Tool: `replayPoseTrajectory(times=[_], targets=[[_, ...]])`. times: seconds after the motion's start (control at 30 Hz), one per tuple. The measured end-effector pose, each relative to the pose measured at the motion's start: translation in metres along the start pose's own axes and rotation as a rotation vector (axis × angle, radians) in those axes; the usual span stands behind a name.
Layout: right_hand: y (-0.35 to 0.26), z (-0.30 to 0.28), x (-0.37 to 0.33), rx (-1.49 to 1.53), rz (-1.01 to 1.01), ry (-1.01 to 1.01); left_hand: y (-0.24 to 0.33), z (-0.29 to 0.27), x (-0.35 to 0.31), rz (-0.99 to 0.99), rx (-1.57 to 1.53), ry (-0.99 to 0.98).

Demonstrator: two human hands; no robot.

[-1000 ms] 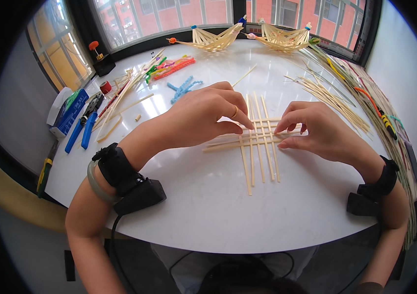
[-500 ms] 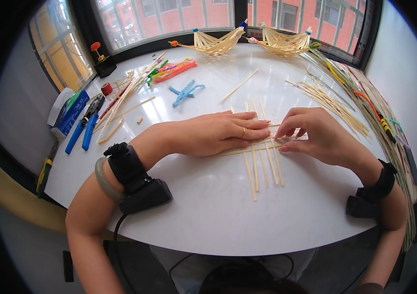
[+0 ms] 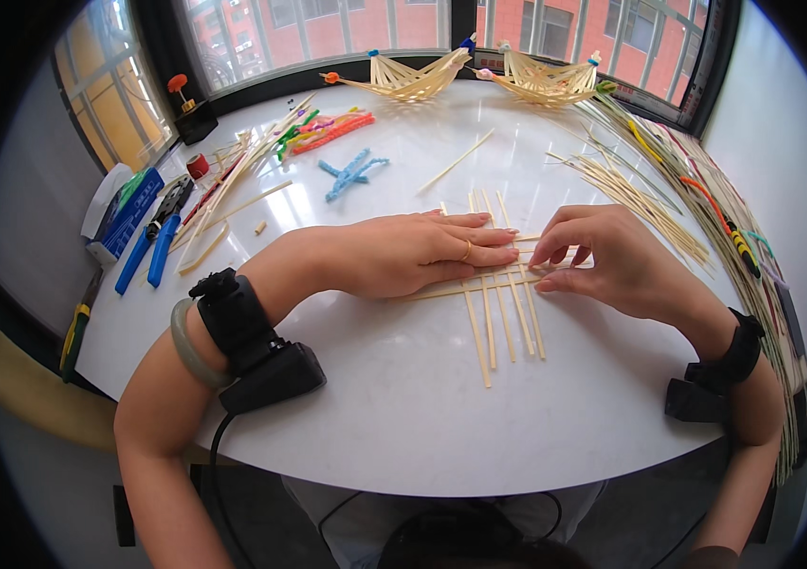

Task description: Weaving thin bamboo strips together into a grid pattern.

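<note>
Pale bamboo strips (image 3: 476,336) lie crossed in a loose weave on the white table, several running toward me and others crosswise. My left hand (image 3: 408,254) rests flat over the left part of the weave, fingers stretched out to the right and slightly apart. At the weave's right edge, my right hand (image 3: 612,248) is bent with thumb and fingertips closed around the ends of the crosswise strips. Which strip end sits between those fingertips is partly hidden. The lower ends of the lengthwise strips stick out below both hands.
Loose strips (image 3: 636,204) lie to the right, beside long reeds (image 3: 754,284) along the table's edge. At left are blue-handled pliers (image 3: 165,248), a tissue box (image 3: 128,213) and red thread (image 3: 197,166). Blue pipe cleaners (image 3: 351,175) lie ahead; two woven baskets (image 3: 413,81) (image 3: 546,81) stand behind.
The whole view has shifted slightly, so things on the table appear a little farther left. Both hands keep nearly the same pose on the weave.
</note>
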State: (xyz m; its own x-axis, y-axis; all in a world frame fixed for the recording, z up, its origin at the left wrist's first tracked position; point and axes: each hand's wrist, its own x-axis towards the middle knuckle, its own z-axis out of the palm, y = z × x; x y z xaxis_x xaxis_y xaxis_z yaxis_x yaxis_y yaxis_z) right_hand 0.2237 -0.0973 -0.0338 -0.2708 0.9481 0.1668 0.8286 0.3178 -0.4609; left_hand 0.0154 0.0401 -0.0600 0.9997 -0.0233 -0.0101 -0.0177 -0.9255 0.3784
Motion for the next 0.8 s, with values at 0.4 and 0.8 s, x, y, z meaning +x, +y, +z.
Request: replayPoseTrajectory(times=[0.4,0.8], targets=[[-0.005,-0.001,-0.001,-0.005,0.017,-0.024,-0.004,0.002,0.0,0.036,0.067,0.006],[0.01,-0.004,0.003,-0.02,-0.039,0.282,0.014,-0.014,-0.007,-0.117,0.091,0.277]])
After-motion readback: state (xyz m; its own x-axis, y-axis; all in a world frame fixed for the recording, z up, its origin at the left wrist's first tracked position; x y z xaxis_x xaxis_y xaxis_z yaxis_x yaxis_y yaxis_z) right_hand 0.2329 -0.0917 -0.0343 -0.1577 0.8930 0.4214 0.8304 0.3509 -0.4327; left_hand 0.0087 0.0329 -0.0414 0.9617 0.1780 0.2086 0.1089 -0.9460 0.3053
